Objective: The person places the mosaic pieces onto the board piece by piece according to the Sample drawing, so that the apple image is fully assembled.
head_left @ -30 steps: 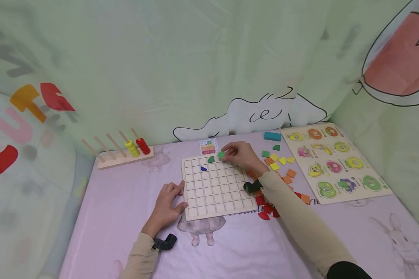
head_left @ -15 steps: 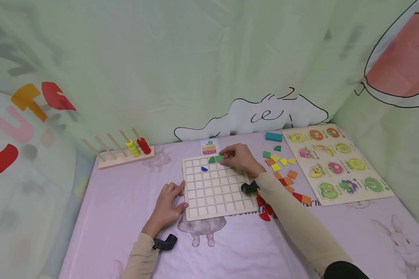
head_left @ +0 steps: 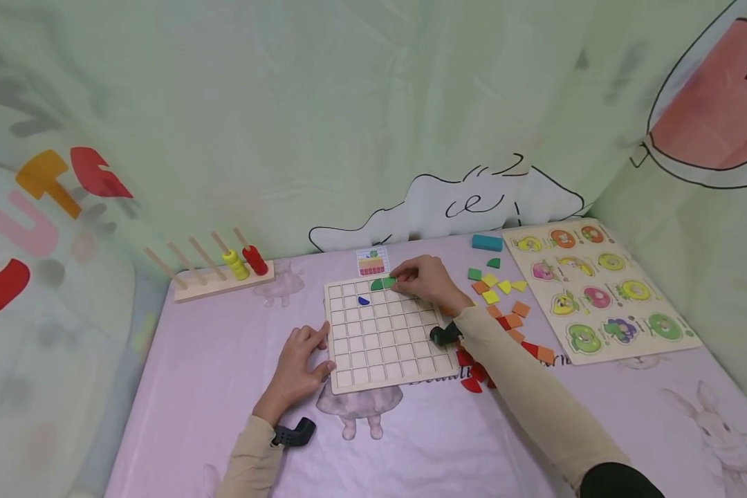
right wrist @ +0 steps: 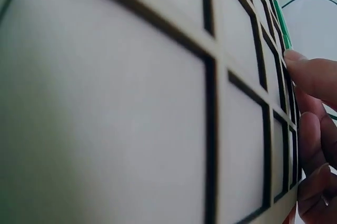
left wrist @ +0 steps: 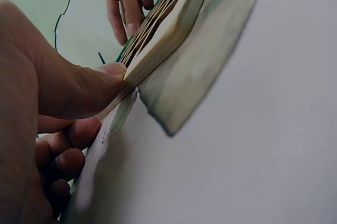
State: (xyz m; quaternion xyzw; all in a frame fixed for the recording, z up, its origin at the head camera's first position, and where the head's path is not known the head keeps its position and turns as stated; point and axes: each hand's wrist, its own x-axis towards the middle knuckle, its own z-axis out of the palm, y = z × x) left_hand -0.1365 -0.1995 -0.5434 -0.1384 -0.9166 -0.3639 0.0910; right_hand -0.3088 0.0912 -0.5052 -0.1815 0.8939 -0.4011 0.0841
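Note:
My right hand (head_left: 428, 282) is at the far edge of a pale wooden grid board (head_left: 382, 339), thumb and finger at a small green square (head_left: 389, 283). The square lies in a far-row cell, right of a green quarter-round piece (head_left: 376, 285). In the right wrist view the thumb tip (right wrist: 295, 56) meets the green piece's edge. A blue rounded piece (head_left: 364, 301) sits one row nearer. My left hand (head_left: 299, 366) touches the board's left edge, thumb and index finger spread apart; the left wrist view shows its thumb (left wrist: 108, 71) against the wooden edge and the other fingers bent.
A patterned card (head_left: 373, 262) stands behind the board. Loose yellow pieces (head_left: 490, 297), orange and red ones lie on the right, partly behind the right arm. A teal block (head_left: 487, 243) and fruit puzzle board (head_left: 597, 290) are beyond. A peg stand (head_left: 224, 280) with yellow and red rings stands left.
The green square, held tilted above the far row a second ago, has come down flat beside the green quarter-round. My right hand lowered slightly with it; my left hand stayed put.

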